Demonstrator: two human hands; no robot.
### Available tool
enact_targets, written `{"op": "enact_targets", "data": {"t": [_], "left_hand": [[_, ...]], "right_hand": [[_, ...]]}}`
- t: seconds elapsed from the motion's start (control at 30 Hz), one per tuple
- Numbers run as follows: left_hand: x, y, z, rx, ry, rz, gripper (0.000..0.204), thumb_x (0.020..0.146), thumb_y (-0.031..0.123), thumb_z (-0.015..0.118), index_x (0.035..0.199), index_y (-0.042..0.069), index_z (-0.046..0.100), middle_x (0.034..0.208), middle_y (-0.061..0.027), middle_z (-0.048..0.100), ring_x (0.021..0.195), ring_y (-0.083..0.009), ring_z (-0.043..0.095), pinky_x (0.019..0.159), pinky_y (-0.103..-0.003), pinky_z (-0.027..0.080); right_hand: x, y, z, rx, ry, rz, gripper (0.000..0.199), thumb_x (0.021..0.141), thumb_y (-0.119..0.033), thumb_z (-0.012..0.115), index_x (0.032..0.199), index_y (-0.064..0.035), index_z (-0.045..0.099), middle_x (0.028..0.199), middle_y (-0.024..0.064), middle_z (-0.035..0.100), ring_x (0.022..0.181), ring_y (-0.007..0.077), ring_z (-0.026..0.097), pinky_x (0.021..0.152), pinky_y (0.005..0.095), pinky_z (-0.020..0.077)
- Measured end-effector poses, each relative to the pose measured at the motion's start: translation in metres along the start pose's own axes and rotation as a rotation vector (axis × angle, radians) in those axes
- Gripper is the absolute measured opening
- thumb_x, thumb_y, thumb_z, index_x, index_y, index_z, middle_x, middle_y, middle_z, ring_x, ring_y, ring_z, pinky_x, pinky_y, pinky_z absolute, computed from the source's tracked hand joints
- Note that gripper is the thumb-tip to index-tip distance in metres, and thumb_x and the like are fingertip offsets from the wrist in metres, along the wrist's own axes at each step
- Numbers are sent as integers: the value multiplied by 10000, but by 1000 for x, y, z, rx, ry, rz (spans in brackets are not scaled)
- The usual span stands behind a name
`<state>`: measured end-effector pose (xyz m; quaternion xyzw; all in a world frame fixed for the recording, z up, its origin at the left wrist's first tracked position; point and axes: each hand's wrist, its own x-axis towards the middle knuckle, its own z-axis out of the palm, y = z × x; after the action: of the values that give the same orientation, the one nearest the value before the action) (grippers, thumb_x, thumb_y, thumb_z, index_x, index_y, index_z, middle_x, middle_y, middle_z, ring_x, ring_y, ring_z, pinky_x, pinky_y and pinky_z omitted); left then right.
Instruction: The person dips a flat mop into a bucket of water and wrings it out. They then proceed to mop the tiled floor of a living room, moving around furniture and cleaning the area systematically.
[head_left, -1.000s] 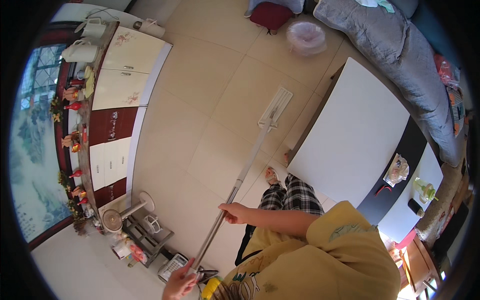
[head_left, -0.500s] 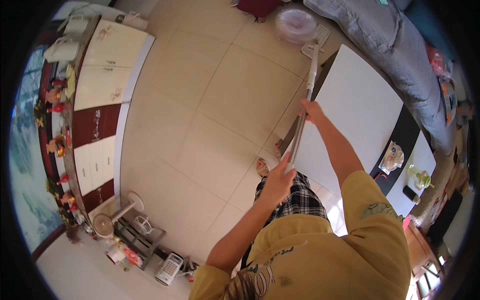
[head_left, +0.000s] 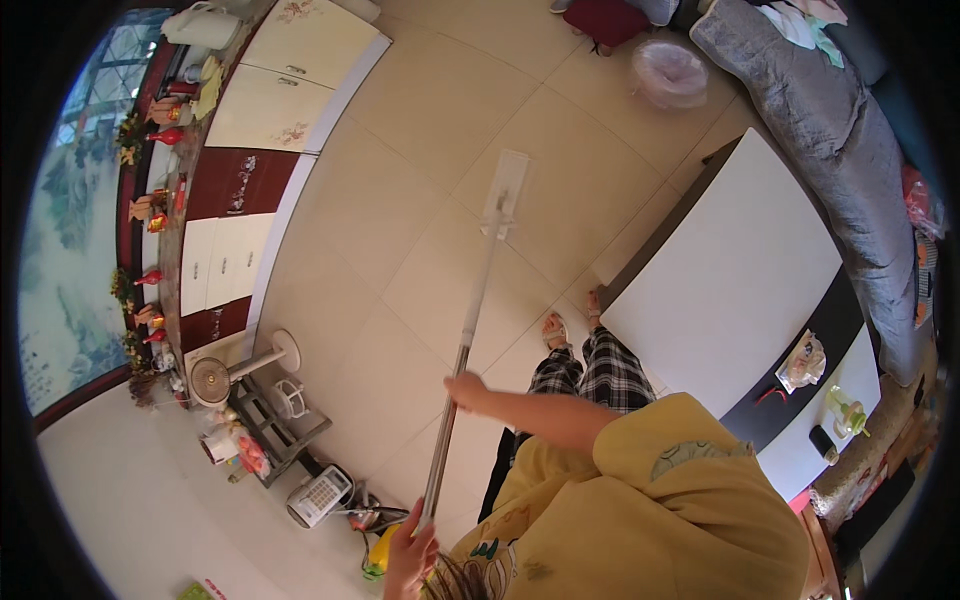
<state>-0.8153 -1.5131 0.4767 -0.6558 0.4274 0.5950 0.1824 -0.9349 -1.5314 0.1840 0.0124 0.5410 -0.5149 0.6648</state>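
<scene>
A flat mop (head_left: pixel 464 352) with a long metal and white pole slants across the tiles, its pale rectangular head (head_left: pixel 510 178) lying flat on the floor. My right hand (head_left: pixel 466 393) is closed around the middle of the pole, the arm reaching across my front. Lower down, near the bottom edge, my left hand (head_left: pixel 411 553) grips the pole's top end. Between the mop and the white-topped table (head_left: pixel 730 270) are my sandalled feet (head_left: pixel 556 330).
Cream and dark red cabinets (head_left: pixel 270 110) line the left side. A standing fan (head_left: pixel 212 381) and a grey stool (head_left: pixel 275 425) are at lower left. At the far right a clear round plastic item (head_left: pixel 670 74) lies near the grey sofa (head_left: pixel 800 110).
The mop head has swept left from beside the table and sofa onto the open tiles. Both hands moved left and downward with the pole, still holding it. The view has shifted too.
</scene>
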Motion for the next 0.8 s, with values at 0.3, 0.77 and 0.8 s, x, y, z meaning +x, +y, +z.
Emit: {"op": "enact_targets", "data": {"t": [0.3, 0.77, 0.8], "left_hand": [[110, 86, 126, 334, -65, 306, 528, 772, 90, 443, 1249, 124, 219, 506, 14, 388, 364, -57, 336, 306, -221, 298], [33, -19, 24, 291, -116, 218, 501, 780, 76, 461, 1238, 115, 263, 558, 37, 418, 398, -36, 358, 334, -184, 275], [49, -4, 41, 213, -116, 158, 486, 781, 73, 451, 1232, 128, 277, 533, 34, 394, 385, -46, 351, 334, -184, 283]], "right_hand": [[98, -94, -140, -291, 481, -168, 443, 780, -357, 414, 568, 21, 500, 502, 137, 493, 437, 229, 500, 449, 341, 416], [-24, 25, -63, -206, 245, -27, 457, 807, -341, 382, 522, 13, 430, 444, 143, 425, 417, 256, 446, 456, 397, 375], [12, 25, -82, -255, 237, -86, 433, 805, -338, 369, 587, 29, 441, 486, 150, 452, 458, 262, 467, 482, 391, 391]]}}
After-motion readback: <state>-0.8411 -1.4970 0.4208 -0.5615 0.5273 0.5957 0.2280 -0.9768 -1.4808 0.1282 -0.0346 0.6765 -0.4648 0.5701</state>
